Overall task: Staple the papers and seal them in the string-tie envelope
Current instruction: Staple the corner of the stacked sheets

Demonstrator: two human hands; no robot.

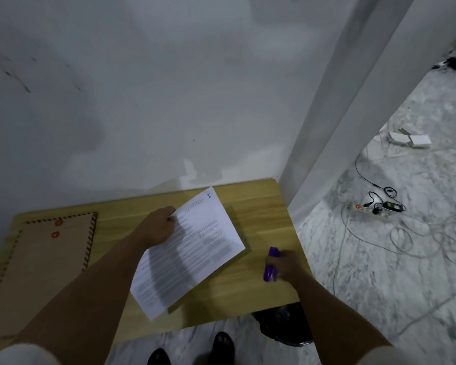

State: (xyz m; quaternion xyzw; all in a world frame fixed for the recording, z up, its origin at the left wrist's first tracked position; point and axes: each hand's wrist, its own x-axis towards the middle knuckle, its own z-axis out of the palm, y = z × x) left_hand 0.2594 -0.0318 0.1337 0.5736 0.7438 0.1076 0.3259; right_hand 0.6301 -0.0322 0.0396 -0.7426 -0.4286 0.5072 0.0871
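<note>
- Papers (pixel 195 248) lie mid-desk (pixel 261 206), tilted, near corner lifted; light and floppy, I'd judge they'll sag and fan unless held by a corner.
- My left hand (pixel 158 227) pinches the papers' top-left corner, right where a staple should go.
- My right hand (pixel 287 262) wraps the purple stapler (pixel 270 264), right of the papers; blurred, so the grip is probably closed. Small, rigid; best held mid-body.
- Envelope (pixel 45 259) lies flat, well left of the papers, flap apparently down; stiff card, string buttons at top.

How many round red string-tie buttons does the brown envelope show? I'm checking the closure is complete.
2: one round red button on the brown paper envelope's flap, the other just below it on the body.
</note>
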